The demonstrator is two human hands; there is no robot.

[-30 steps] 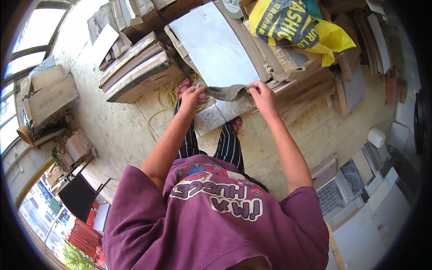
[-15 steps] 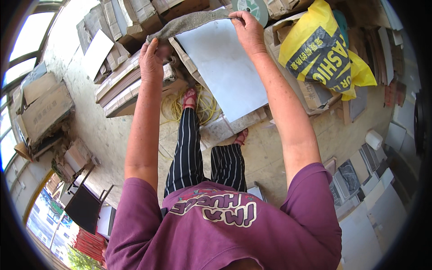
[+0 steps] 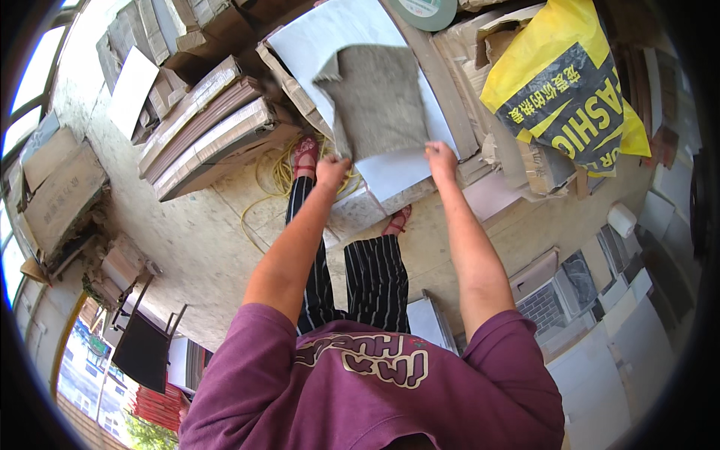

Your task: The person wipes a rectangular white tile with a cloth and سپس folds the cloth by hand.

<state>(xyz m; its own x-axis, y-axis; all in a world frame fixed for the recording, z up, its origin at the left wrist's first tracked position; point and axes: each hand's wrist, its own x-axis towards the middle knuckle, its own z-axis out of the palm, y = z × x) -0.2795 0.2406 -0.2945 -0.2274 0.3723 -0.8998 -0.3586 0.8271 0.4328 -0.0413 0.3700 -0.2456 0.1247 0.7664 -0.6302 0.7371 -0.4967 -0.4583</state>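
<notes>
- A gray-brown cloth (image 3: pixel 382 101) is spread out wide over a big pale sheet (image 3: pixel 397 172). I can't tell if its far side touches the sheet or floats a little above it.
- The left hand (image 3: pixel 332 171) has its grip pressed together, pinching the cloth's near left corner.
- The right hand (image 3: pixel 442 160) pinches the near right corner with its grip. With one hand at each corner, the near edge likely can't bunch up.
- The far left corner is a bit folded, maybe because no hand holds it.
- Brown cardboard (image 3: pixel 448 97) shows along the sheet's right side, perhaps to keep its edge safe.
- A yellow bag (image 3: pixel 559 75) sits on boxes to the right, away from the cloth.
- Yellow cord (image 3: pixel 283 169) lies loose on the floor, beside a red shoe (image 3: pixel 304 155).
</notes>
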